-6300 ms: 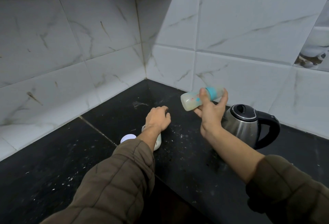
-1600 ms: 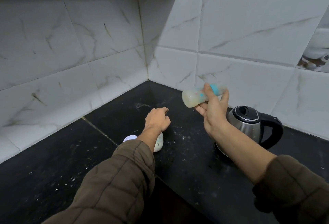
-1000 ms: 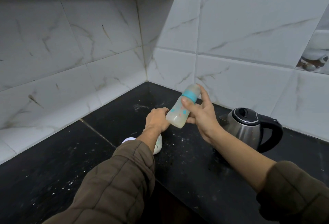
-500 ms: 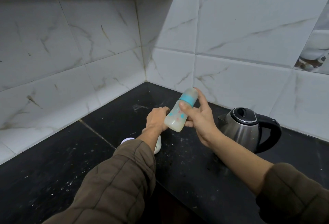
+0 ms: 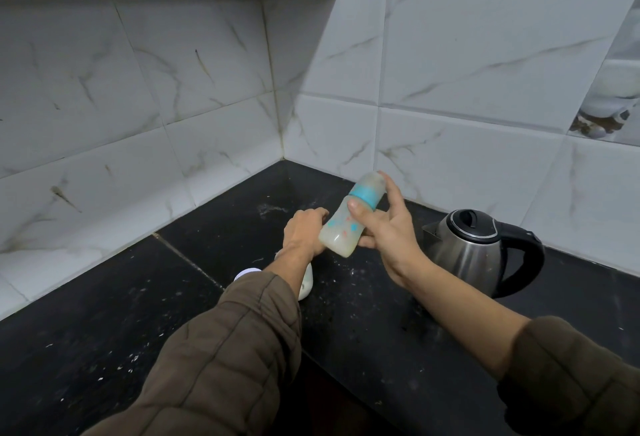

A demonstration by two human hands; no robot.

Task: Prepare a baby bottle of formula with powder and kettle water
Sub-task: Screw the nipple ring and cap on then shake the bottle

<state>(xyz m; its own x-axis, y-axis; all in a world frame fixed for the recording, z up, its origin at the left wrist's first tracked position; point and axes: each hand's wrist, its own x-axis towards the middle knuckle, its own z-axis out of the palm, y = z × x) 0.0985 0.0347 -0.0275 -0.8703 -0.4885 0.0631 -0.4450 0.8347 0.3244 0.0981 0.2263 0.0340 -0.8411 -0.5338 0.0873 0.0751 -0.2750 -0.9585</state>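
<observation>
**A:** Where's the bottle?

**B:** The right hand [image 5: 384, 238] pinches the cloudy, teal-collared plastic baby bottle [image 5: 348, 224], tilted above the black stone counter [image 5: 138, 314], near the steel black-handled kettle [image 5: 474, 255].

**A:** Risk?

**B:** The thumb hold looks loose; shaking could drop it or leak. The left hand [image 5: 304, 231] covers a white tub [image 5: 307, 283], grip unclear.

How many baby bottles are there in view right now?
1. The baby bottle is tilted in the right hand, above the counter, left of the kettle. A white container under the left hand is mostly hidden.
</observation>
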